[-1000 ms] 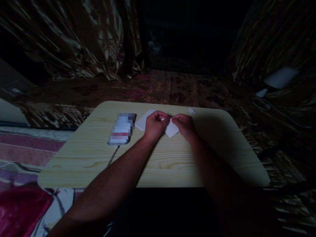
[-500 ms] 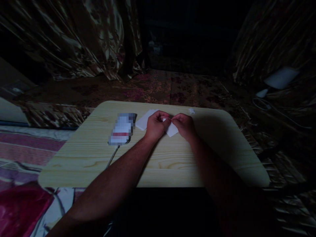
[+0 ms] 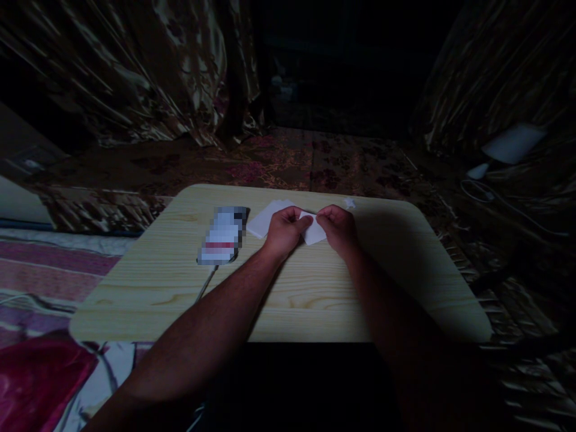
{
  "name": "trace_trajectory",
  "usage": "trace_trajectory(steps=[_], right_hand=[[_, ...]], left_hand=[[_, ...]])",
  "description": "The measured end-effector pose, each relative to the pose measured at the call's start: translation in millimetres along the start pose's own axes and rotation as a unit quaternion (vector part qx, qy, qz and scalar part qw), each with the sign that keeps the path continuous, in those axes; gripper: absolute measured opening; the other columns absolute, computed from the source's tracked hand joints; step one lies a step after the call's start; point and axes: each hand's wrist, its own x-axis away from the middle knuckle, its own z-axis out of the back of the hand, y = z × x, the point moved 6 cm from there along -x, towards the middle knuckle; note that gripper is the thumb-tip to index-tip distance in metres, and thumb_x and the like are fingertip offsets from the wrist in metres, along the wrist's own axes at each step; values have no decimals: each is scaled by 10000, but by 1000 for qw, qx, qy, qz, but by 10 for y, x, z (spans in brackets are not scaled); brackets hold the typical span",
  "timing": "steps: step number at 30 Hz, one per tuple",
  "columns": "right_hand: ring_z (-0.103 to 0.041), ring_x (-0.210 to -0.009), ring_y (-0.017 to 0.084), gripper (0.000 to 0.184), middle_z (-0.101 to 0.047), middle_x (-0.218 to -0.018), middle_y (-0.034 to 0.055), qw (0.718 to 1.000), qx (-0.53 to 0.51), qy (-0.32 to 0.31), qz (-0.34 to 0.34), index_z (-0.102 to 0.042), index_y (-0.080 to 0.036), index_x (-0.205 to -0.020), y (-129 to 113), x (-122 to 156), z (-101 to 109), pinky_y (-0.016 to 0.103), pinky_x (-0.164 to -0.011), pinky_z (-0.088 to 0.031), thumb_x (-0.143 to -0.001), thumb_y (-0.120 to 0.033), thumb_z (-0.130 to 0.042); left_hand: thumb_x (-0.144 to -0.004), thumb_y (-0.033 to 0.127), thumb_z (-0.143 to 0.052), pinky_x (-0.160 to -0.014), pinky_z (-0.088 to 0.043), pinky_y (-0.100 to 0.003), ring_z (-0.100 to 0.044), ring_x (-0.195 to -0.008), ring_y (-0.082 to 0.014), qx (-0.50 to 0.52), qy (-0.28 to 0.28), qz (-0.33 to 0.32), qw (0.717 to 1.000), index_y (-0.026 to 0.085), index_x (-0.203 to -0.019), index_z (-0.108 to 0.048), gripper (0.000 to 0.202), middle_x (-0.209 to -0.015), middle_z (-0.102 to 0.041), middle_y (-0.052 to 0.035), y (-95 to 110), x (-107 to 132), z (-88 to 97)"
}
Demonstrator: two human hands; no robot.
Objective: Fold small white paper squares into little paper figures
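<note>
My left hand (image 3: 283, 229) and my right hand (image 3: 338, 228) meet over a small white piece of paper (image 3: 312, 233) on the light wooden table (image 3: 279, 288). Both hands have their fingers curled and pinch the paper's upper edge between them. The paper's lower corner shows between the two hands. More white paper sheets (image 3: 263, 219) lie flat just left of my left hand, partly hidden by it.
A phone (image 3: 222, 237) with a cable lies on the table to the left of the sheets. A tiny white scrap (image 3: 349, 203) sits near the far edge. Patterned fabric and curtains surround the table; a white object (image 3: 513, 143) lies at the right.
Both hands have shifted slightly up and closer together over the paper; more of the paper's top face shows between the fingers now.
</note>
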Motion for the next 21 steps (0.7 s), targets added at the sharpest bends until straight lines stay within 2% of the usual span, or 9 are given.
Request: trace_trajectory(steps=[10, 17, 21], right_hand=[[-553, -582, 137, 155, -622, -627, -6, 998, 59, -8, 38, -639, -179, -731, -22, -7, 12, 246, -539, -400, -743, -329, -602], [-526, -567, 128, 175, -595, -615, -17, 996, 76, 0, 55, -628, -185, -744, -76, 29, -1, 240, -539, -388, -780, -350, -581], [-519, -566, 127, 171, -592, -618, -18, 996, 74, 2, 57, -626, -189, -747, -94, 41, 0, 240, -538, -387, -789, -347, -576]], left_hand=[[-601, 299, -807, -493, -381, -226, -499, -500, -91, -41, 2, 6, 999, 146, -656, -638, 235, -597, -618, 12, 57, 17, 9], [-580, 244, -817, -590, -439, -236, -559, -585, -97, 73, 39, -1, 997, 145, -712, -679, 215, -653, -655, 1, 45, 21, 18], [-571, 224, -816, -646, -471, -260, -590, -619, -109, 119, 42, 20, 992, 147, -694, -682, 197, -670, -677, -12, 18, 14, 14]])
